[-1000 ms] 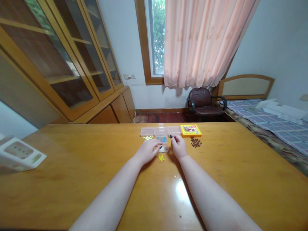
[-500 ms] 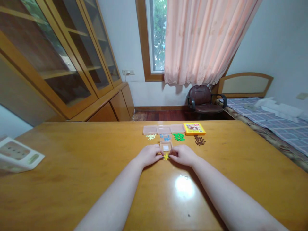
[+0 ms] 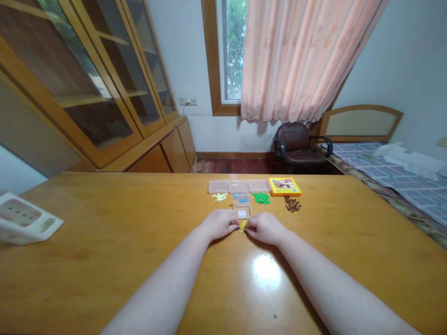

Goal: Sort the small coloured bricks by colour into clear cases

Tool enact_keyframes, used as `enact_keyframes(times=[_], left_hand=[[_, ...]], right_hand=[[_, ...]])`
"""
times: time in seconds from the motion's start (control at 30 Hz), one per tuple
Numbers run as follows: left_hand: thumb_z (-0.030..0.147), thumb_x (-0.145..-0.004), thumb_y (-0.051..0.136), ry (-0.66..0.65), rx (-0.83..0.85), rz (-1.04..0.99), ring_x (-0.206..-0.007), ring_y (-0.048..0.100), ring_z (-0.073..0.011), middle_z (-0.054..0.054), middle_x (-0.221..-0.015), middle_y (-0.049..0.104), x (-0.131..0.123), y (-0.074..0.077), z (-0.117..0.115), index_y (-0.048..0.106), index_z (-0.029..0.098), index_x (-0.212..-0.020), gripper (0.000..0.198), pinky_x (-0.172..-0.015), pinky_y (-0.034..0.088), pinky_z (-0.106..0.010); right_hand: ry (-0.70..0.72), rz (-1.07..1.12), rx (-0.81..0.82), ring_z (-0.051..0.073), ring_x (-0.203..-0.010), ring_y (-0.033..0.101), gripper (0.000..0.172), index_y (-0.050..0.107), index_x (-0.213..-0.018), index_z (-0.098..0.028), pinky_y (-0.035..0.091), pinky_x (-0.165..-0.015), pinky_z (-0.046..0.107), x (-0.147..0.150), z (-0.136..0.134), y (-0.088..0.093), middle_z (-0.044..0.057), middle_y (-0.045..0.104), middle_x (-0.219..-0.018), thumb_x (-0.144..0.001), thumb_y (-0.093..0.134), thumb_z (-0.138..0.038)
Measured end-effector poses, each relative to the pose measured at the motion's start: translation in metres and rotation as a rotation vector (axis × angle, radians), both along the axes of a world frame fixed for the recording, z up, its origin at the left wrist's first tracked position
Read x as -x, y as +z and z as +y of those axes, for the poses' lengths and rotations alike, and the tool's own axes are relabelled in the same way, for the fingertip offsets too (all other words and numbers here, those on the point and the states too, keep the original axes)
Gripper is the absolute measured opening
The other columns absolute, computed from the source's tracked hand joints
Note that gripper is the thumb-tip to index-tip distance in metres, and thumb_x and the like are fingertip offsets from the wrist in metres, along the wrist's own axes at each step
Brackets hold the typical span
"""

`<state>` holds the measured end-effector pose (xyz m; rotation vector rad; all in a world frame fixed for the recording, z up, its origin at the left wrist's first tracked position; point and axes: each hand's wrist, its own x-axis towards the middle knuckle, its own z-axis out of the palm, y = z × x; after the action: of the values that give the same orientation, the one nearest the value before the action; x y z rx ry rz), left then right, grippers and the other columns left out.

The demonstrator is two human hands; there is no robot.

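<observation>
Small yellow pieces [image 3: 242, 226] lie on the wooden table between my two hands. My left hand [image 3: 220, 223] touches their left side with its fingers drawn together. From the right, my right hand [image 3: 264, 227] reaches the same pieces, fingers also closed. What either set of fingertips grips is too small to make out. Just beyond is a small clear box [image 3: 242, 212] with a white slip inside, and blue pieces [image 3: 240, 198] lie in the clear part behind it. Cream pieces [image 3: 220, 197], green pieces [image 3: 261, 198] and brown pieces [image 3: 292, 204] form separate piles.
Clear trays [image 3: 239, 187] stand in a row behind the piles, beside a yellow box [image 3: 285, 186]. A white object [image 3: 28, 218] with holes stands at the table's left edge. Beyond the table [image 3: 139, 204] are a chair [image 3: 296, 143], a bed and a cabinet.
The view has shifted slightly. Both hands stay at the yellow pieces, and the pieces between the fingertips look slightly rearranged.
</observation>
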<state>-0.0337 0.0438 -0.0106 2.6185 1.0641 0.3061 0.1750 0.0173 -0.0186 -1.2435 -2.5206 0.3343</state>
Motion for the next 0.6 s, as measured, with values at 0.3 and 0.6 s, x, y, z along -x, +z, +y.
enact_keyframes(times=[0.3, 0.6], left_hand=[[0.027, -0.081, 0.058, 0.006, 0.022, 0.014, -0.080, 0.062, -0.0145, 0.001, -0.086, 0.069, 0.0015, 0.0038, -0.0003, 0.072, 0.027, -0.088, 0.016, -0.070, 0.044, -0.021], [0.027, -0.082, 0.058, 0.018, 0.021, 0.015, -0.079, 0.061, -0.0146, 0.001, -0.085, 0.068, 0.0010, 0.0065, -0.0008, 0.071, 0.027, -0.089, 0.015, -0.070, 0.044, -0.022]], right_hand=[[-0.010, -0.007, -0.043, 0.015, -0.059, 0.058, 0.015, 0.070, -0.069, -0.022, 0.034, -0.058, 0.024, -0.0005, 0.0006, -0.0031, 0.004, 0.069, -0.066, -0.078, 0.057, -0.024], [-0.242, 0.168, -0.097, 0.015, -0.060, 0.055, 0.026, 0.069, -0.078, -0.021, 0.034, -0.059, 0.024, -0.0061, 0.0093, -0.0062, 0.004, 0.066, -0.066, -0.087, 0.050, -0.035]])
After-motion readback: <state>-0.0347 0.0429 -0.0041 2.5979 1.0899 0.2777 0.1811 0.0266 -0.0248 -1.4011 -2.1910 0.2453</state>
